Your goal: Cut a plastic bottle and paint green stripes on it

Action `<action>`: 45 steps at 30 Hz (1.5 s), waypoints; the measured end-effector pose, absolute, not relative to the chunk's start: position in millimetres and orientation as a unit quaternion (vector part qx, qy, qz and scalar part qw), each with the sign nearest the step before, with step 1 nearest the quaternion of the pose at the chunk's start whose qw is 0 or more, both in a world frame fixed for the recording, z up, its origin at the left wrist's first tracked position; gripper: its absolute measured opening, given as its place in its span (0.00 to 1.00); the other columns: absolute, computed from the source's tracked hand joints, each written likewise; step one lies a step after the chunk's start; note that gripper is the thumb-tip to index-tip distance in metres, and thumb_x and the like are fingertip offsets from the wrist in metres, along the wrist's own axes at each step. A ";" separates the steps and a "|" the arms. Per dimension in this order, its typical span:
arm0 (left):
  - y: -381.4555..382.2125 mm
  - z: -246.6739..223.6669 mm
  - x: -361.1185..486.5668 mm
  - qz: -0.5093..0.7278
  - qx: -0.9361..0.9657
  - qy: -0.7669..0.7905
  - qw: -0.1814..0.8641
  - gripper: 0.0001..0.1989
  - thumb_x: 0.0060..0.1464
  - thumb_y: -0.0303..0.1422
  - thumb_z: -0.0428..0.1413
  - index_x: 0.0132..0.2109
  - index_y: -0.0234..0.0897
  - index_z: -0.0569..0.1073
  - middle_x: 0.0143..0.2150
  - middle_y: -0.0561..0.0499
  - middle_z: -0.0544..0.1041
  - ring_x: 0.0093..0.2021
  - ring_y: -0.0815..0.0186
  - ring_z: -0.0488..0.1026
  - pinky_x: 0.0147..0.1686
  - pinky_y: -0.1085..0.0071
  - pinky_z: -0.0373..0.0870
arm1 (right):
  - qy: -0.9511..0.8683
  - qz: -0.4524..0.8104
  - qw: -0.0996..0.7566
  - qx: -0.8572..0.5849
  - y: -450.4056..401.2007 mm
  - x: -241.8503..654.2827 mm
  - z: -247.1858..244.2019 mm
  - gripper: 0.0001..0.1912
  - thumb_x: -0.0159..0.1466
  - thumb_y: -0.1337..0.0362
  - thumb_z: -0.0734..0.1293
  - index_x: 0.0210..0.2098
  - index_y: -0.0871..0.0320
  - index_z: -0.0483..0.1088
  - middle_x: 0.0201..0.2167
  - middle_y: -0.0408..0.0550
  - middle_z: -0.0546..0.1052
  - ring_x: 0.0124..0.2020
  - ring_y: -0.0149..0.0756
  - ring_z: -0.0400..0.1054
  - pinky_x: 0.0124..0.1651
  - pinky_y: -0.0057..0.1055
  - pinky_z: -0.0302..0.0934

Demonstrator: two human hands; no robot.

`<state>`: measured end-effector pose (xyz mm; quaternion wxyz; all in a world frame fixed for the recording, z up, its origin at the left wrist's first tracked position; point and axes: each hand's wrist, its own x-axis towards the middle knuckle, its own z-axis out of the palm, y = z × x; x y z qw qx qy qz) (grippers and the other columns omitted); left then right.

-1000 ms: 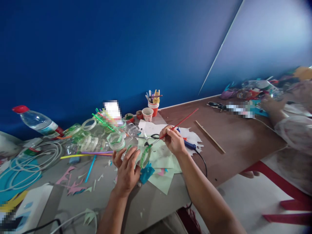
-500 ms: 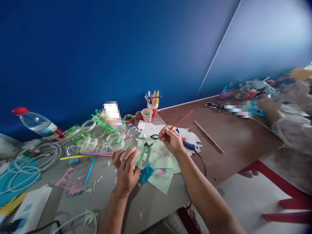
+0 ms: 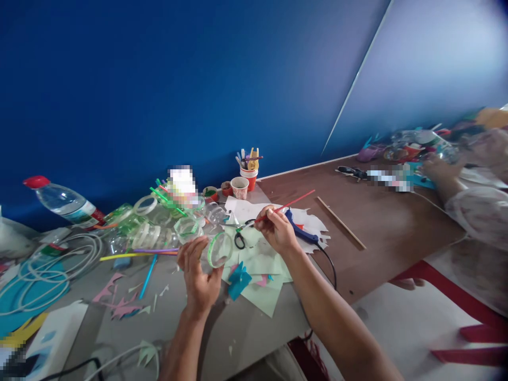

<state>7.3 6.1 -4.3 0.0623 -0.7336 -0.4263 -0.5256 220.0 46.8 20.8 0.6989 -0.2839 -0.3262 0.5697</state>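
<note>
My left hand [image 3: 201, 276] grips a clear plastic ring [image 3: 219, 250], apparently cut from a bottle, with green paint along its rim. Its open side faces right, toward my other hand. A thin red paintbrush [image 3: 296, 198] is pinched in my right hand [image 3: 277, 226], its tip pointing left and down, apart from the ring. Beneath the brush tip lie black-handled scissors [image 3: 239, 240] on pale green paper sheets [image 3: 260, 299]. A blue glue gun [image 3: 304, 233] rests just right of my right hand, and a crumpled blue paper scrap [image 3: 238, 280] lies below the ring.
Cut bottle pieces [image 3: 148, 235] and straws [image 3: 147, 276] crowd the left side, beside a red-capped bottle [image 3: 65, 202] and coiled white cable [image 3: 85, 248]. Paint cups [image 3: 239, 187] stand by the wall. A wooden stick [image 3: 341, 223] lies to the right. Another person's hand [image 3: 442, 172] works at far right.
My left hand has turned the ring and drawn it slightly left, so its opening shows more. The brush tip has moved up, away from the rim.
</note>
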 end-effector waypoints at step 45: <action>1.6 2.4 7.9 -0.547 -0.332 -0.310 -0.703 0.22 0.41 0.43 0.67 0.44 0.39 0.77 0.40 0.48 0.80 0.44 0.60 0.76 0.47 0.64 0.71 | -0.355 0.589 0.683 -0.245 48.3 216.8 15.8 0.09 0.56 0.59 0.71 0.27 0.58 0.72 0.19 0.42 0.73 0.18 0.26 0.62 0.22 0.24 0.54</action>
